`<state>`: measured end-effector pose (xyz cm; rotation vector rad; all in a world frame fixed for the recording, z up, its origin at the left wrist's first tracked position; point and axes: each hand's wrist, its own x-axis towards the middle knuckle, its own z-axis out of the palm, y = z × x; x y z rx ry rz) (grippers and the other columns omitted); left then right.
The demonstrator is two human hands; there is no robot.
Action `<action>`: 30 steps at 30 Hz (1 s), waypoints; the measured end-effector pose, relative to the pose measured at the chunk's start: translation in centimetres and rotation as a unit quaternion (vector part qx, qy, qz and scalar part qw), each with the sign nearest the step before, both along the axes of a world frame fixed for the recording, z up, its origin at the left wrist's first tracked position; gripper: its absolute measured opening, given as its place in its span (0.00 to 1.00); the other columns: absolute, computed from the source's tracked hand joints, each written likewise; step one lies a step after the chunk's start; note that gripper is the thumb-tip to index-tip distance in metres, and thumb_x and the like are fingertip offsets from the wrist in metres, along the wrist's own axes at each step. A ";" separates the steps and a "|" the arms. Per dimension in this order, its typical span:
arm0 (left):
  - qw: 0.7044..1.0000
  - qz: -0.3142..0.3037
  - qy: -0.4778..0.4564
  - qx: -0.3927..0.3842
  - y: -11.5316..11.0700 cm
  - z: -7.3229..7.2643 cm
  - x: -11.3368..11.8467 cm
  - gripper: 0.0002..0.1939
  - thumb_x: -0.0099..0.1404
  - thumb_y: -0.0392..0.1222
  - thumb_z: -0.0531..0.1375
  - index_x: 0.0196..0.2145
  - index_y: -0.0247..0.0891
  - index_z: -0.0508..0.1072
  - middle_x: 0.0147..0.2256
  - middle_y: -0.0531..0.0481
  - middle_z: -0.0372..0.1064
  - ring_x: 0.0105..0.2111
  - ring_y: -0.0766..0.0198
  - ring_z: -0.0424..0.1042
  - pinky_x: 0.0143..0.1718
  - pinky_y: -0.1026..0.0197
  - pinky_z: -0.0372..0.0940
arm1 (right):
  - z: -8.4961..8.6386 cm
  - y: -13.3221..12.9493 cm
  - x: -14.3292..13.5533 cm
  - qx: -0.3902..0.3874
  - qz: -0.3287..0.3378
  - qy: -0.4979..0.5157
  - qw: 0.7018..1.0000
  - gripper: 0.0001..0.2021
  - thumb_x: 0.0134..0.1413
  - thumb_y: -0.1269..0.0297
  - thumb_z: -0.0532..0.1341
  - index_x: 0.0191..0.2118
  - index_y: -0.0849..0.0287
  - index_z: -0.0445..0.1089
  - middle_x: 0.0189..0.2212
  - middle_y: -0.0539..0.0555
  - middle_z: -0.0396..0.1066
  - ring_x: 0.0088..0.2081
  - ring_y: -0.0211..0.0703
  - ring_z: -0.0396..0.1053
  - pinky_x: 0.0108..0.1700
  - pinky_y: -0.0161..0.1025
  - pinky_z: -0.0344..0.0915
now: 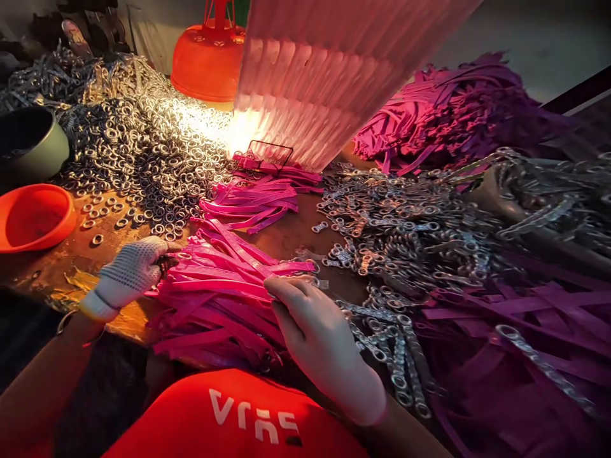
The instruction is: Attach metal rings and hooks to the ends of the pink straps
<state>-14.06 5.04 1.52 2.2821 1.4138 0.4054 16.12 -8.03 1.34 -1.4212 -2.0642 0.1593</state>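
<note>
My left hand (128, 267), in a white dotted glove, has its fingers pinched together at the left side of a heap of pink straps (224, 280). A small metal ring (184, 256) shows at its fingertips, where dark fingertip covering partly hides the grip. My right hand (315, 337), in a plain whitish glove, reaches over the right side of the heap. Its thumb and fingers close on a pink strap (248, 254) that runs diagonally up to the left. Beyond the heap lies a smaller bundle of pink straps (258, 200).
A mound of metal rings (138, 152) lies at the back left, beside an orange bowl (69, 213) and a dark pot (52, 146). An orange lamp (205, 60) hangs by a corrugated sheet (310, 83). Metal links (405, 216) and purple straps (525, 331) cover the right.
</note>
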 end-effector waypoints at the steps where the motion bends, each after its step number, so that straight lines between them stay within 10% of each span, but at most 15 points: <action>1: 0.999 -0.024 0.025 0.004 0.6 -0.6 0.1 0.18 0.61 0.39 0.56 0.44 0.37 0.81 0.40 0.41 0.78 0.42 0.52 0.75 0.45 0.54 0.67 | -0.1 0.1 -0.2 -0.005 0.001 0.000 1.000 0.11 0.67 0.73 0.54 0.52 0.58 0.66 0.39 0.58 0.73 0.39 0.48 0.71 0.38 0.41 0.65; 6: 0.997 -0.058 0.058 0.014 1.9 -1.9 1.2 0.17 0.64 0.44 0.55 0.40 0.34 0.81 0.39 0.39 0.78 0.40 0.52 0.75 0.43 0.55 0.67 | -0.7 0.3 -0.5 -0.031 0.000 -0.005 1.000 0.11 0.68 0.72 0.54 0.52 0.59 0.67 0.38 0.57 0.72 0.37 0.47 0.70 0.38 0.41 0.63; 15: 0.977 -0.122 -0.101 -0.144 -2.4 2.5 5.6 0.12 0.63 0.43 0.57 0.39 0.37 0.79 0.36 0.47 0.80 0.36 0.59 0.75 0.39 0.61 0.67 | 2.7 2.6 -3.2 -0.070 0.017 -0.078 0.994 0.12 0.62 0.72 0.59 0.51 0.58 0.68 0.39 0.56 0.73 0.38 0.47 0.68 0.36 0.40 0.59; 23: 0.970 -0.067 -0.178 -0.155 -4.6 1.4 9.0 0.08 0.62 0.42 0.59 0.37 0.38 0.76 0.33 0.49 0.75 0.32 0.63 0.70 0.33 0.63 0.66 | 1.6 2.3 -2.4 0.031 -0.034 -0.152 0.987 0.08 0.63 0.70 0.55 0.37 0.58 0.71 0.27 0.54 0.70 0.28 0.44 0.62 0.30 0.42 0.45; 30: 0.820 0.029 -0.391 -0.416 -4.2 1.2 11.6 0.09 0.65 0.46 0.59 0.34 0.37 0.69 0.20 0.57 0.61 0.16 0.73 0.56 0.16 0.70 0.50 | 3.2 3.3 -1.1 -0.056 -0.023 -0.138 0.989 0.13 0.67 0.59 0.53 0.35 0.58 0.70 0.27 0.53 0.74 0.24 0.41 0.65 0.27 0.42 0.39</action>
